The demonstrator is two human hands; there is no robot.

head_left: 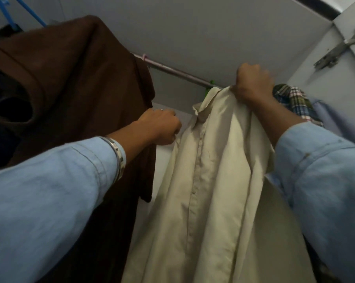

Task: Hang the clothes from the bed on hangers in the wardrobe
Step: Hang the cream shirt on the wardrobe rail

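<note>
The cream button-front cotton shirt (pixel 211 160) hangs below the grey metal wardrobe rail (pixel 178 73), between the brown fabric garment (pixel 86 88) and the plaid checked shirt (pixel 295 101). The right hand (pixel 252 84) grips the cream shirt at its shoulder, fingers curled tight round the cloth. The left hand (pixel 162 125) pinches the opposite shoulder edge, fingers closed together. A green hanger hook (pixel 210 82) shows at the collar. Both forearms wear light-blue denim sleeves (pixel 50 180).

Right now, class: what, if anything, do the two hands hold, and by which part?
Both hold the cream shirt: the right hand grips its top by the collar, the left hand pinches its left edge.
</note>
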